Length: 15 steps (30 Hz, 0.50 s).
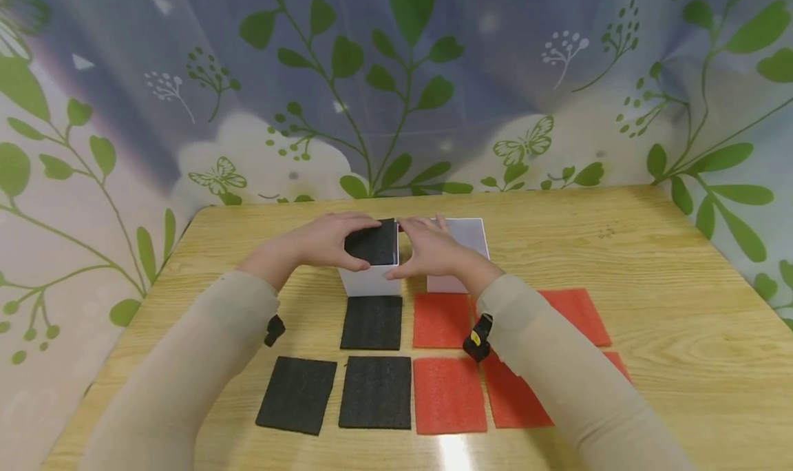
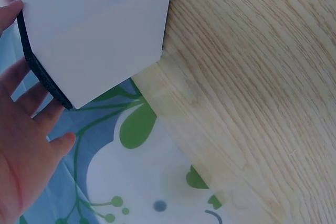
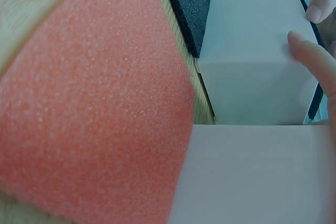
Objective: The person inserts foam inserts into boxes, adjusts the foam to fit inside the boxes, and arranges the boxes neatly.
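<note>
a fabric curtain (image 1: 471, 78) printed with green leaves, butterflies and pale clouds on blue-grey rises behind a pale wooden tabletop (image 1: 619, 250). from the near edge, a person's two arms reach forward in beige sleeves (image 1: 186, 368). between the hands, towards the far side of the tabletop, stands a white, open-topped square box (image 1: 374, 281); just to its right, a little apart, is a second white box (image 1: 447, 284), its pale inside showing and partly covered by an arm. the left hand (image 1: 316, 244) grips a black square of foam-like sheet (image 1: 376, 242) that covers most of the first box's mouth, thumb at the near edge, fingers at the far edge. the right hand (image 1: 434, 250) grasps that same box at its right side, its thumb on the front face near the top. closer to the viewer, three black foam-like squares (image 1: 374, 392) lie flat on the left, and several red foam-like squares (image 1: 449, 395) lie on the right, some partly hidden by the right sleeve. a small black device (image 1: 275, 330) sits at each wrist.
</note>
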Each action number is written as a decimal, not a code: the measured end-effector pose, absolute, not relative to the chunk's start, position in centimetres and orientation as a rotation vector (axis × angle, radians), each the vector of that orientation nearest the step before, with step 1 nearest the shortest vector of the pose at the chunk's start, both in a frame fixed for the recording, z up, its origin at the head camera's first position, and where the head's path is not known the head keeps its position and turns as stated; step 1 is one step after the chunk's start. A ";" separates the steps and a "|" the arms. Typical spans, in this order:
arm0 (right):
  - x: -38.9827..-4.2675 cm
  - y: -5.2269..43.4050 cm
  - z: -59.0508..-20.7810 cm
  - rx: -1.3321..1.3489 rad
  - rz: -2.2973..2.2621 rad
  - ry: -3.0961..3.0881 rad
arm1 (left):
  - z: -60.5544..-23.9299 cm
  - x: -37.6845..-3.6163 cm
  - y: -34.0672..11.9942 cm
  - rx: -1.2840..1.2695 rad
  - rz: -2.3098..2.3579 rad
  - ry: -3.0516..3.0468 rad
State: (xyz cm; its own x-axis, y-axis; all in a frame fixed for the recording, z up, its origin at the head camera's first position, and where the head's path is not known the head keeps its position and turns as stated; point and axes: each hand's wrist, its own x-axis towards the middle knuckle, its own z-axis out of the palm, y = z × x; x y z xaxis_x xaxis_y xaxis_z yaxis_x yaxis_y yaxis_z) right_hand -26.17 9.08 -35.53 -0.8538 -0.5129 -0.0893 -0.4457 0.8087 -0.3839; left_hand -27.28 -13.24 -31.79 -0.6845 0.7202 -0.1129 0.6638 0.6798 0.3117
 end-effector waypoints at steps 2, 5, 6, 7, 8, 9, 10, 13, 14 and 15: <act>-26.2 9.1 -35.5 -0.751 -0.524 2.805 | -31.8 -27.3 -13.3 1.114 0.374 2.660; -26.3 9.1 -35.5 -0.750 -0.524 2.802 | -31.9 -27.3 -13.3 1.105 0.392 2.649; -26.3 9.1 -35.5 -0.750 -0.525 2.801 | -32.0 -27.4 -13.3 1.102 0.397 2.646; -26.2 9.1 -35.5 -0.749 -0.526 2.799 | -32.0 -27.4 -13.3 1.101 0.401 2.645; -26.2 9.1 -35.5 -0.746 -0.528 2.796 | -32.1 -27.4 -13.3 1.099 0.403 2.643; -26.2 9.2 -35.5 -0.744 -0.528 2.794 | -32.1 -27.5 -13.3 1.098 0.407 2.641; -26.2 9.2 -35.5 -0.743 -0.526 2.794 | -32.1 -27.5 -13.3 1.100 0.411 2.637; -26.2 9.2 -35.4 -0.743 -0.518 2.793 | -32.1 -27.5 -13.2 1.100 0.423 2.623; -26.2 9.1 -35.4 -0.740 -0.516 2.793 | -32.1 -27.5 -13.1 1.099 0.427 2.619; -26.2 9.1 -35.4 -0.738 -0.513 2.793 | -32.1 -27.5 -13.1 1.097 0.432 2.615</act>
State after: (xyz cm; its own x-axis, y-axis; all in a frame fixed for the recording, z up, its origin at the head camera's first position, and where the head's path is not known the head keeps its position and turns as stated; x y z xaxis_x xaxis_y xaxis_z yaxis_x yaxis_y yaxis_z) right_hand -26.22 9.11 -35.45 -0.8532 -0.5100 -0.1090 -0.4379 0.8141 -0.3814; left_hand -27.45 -13.14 -32.07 -0.6758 0.7250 -0.1328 0.6437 0.6684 0.3727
